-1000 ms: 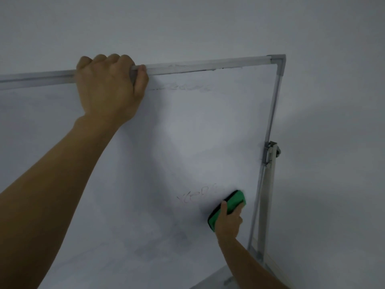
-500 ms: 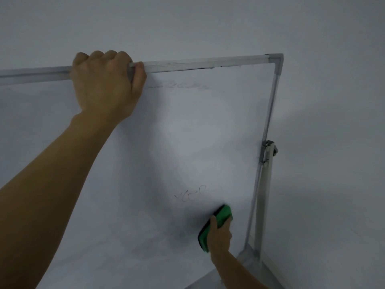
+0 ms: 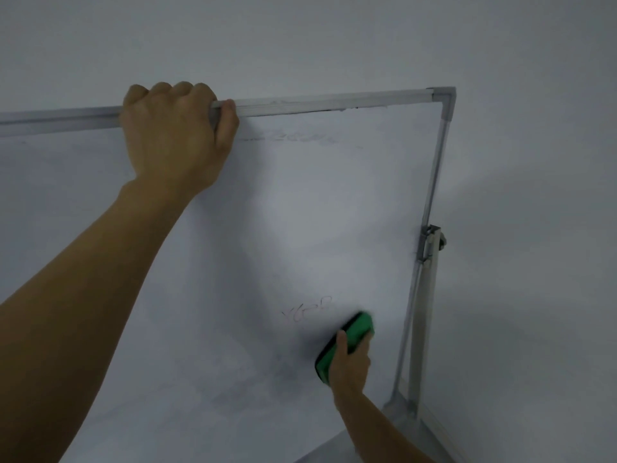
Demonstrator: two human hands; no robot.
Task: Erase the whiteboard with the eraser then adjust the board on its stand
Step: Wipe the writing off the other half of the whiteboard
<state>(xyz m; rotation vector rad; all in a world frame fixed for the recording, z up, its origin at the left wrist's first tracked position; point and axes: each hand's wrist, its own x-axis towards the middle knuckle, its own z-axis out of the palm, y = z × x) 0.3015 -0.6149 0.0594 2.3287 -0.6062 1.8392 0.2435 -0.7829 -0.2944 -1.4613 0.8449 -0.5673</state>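
A large whiteboard (image 3: 317, 212) in a grey metal frame fills most of the view. My left hand (image 3: 177, 138) grips its top rail, fingers curled over the edge. Low on the right, my right hand (image 3: 349, 362) presses a green eraser (image 3: 350, 335) flat against the board. Faint handwriting (image 3: 307, 309) remains just up and left of the eraser. A thin smudged line of marks (image 3: 290, 138) sits below the top rail. The stand's right upright (image 3: 422, 322) joins the frame at a pivot clamp (image 3: 430, 242).
A plain pale wall (image 3: 534, 195) lies behind and to the right of the board. The stand's base (image 3: 404, 419) meets the floor at lower right. The board's left side runs out of view.
My right hand slid the eraser down and left, then back up and right toward the writing. My left hand kept its hold on the top rail.
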